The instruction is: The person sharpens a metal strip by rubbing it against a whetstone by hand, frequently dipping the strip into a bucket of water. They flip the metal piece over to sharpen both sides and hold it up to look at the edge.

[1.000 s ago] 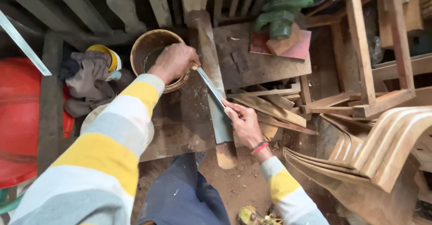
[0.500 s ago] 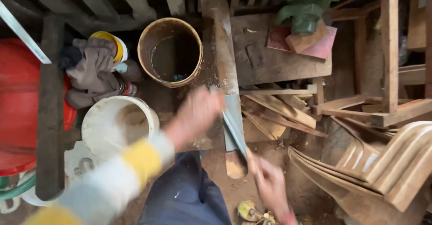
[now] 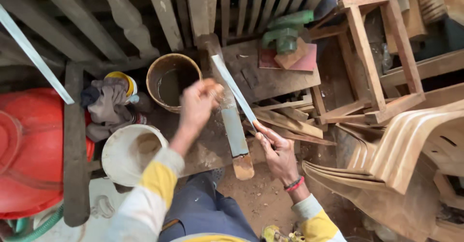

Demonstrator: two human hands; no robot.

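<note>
The left hand is curled shut around a small brownish lump, perhaps a rag or sanding pad; its exact kind cannot be told. It hovers over the upper part of a plank, a long flat board, grey and worn along its middle, bare pale wood at the near end.

The right hand grips the lower end of a strip, thin, flat and pale with a metallic sheen. Fingers and thumb close round it; a red band sits at the wrist. The strip slants up and left from the hand, crossing above the plank's right edge.

Just left of the plank's upper part stands a round bucket with a rusty brown wall and murky liquid inside. Nearer the person sits a white tub, its inside smeared with tan residue. A crumpled grey cloth lies draped over a yellow-rimmed can.

A smooth red plastic drum fills the left edge. To the right lie loose wood offcuts, a square-legged stool frame, and curved laminated chair parts stacked in layers. A green clamp rests on a reddish block behind the plank. The floor is dusty earth.
</note>
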